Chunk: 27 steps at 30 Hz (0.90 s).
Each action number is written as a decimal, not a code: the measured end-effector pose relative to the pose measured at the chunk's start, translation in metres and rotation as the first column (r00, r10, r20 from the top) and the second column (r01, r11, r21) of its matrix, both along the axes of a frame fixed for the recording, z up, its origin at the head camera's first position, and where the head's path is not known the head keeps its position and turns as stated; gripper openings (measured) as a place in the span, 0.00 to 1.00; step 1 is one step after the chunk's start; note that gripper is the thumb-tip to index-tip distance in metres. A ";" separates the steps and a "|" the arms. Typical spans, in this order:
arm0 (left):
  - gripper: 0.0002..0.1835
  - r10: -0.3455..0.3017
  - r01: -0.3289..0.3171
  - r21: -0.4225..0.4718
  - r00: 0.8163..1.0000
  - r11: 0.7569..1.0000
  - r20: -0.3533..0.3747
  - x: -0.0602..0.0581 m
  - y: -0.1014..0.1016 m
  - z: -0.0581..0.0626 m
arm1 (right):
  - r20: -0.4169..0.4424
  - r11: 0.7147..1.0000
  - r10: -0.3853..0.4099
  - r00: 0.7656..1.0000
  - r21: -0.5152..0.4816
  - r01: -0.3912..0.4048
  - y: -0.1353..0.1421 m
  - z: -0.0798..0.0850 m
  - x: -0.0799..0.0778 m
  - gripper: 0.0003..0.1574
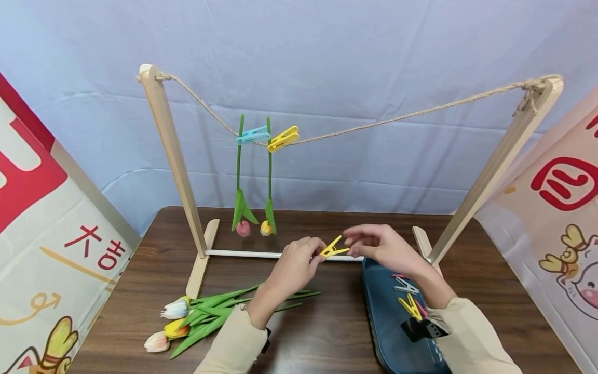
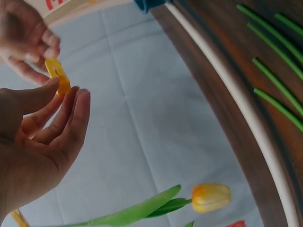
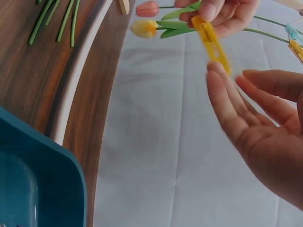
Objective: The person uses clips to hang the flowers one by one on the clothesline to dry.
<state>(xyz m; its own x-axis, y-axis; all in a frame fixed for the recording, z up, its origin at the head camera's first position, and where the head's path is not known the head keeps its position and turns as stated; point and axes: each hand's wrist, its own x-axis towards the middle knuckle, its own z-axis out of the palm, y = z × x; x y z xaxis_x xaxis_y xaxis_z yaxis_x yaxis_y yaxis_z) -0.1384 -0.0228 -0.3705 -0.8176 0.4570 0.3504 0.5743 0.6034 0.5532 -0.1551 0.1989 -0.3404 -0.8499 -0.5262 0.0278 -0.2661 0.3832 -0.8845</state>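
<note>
My left hand (image 1: 299, 259) pinches a yellow clothespin (image 1: 334, 248) between thumb and fingers, over the table in front of the rope stand. My right hand (image 3: 265, 118) is at the clothespin's other end, its fingers extended and thumb apart, fingertips right at the plastic. On the rope (image 1: 355, 128) hang two tulips upside down by their stems: a pink tulip (image 1: 243, 228) under a light blue clothespin (image 1: 253, 135), and a yellow tulip (image 1: 266, 227) under another yellow clothespin (image 1: 284, 138).
Several tulips (image 1: 205, 317) lie at the front left. A blue tray (image 1: 374, 311) with several clothespins stands at the right, partly beneath my right forearm. Wooden posts (image 1: 170, 156) rise on both sides, joined low down by a white bar (image 1: 247, 254).
</note>
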 end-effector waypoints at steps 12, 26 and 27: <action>0.05 -0.141 0.142 -0.013 0.986 0.990 0.089 -0.002 -0.015 0.018 | -0.057 0.999 0.033 0.998 0.019 -0.031 -0.006 -0.005 0.000 0.24; 0.05 0.008 -0.003 -0.045 0.992 0.999 0.124 -0.003 -0.054 0.017 | -0.326 0.996 -0.060 0.943 0.039 0.077 0.005 -0.012 0.003 0.10; 0.05 0.038 -0.033 -0.043 0.990 0.999 0.132 -0.003 -0.061 0.015 | -0.343 0.995 -0.075 0.936 0.038 0.094 0.009 -0.013 0.003 0.10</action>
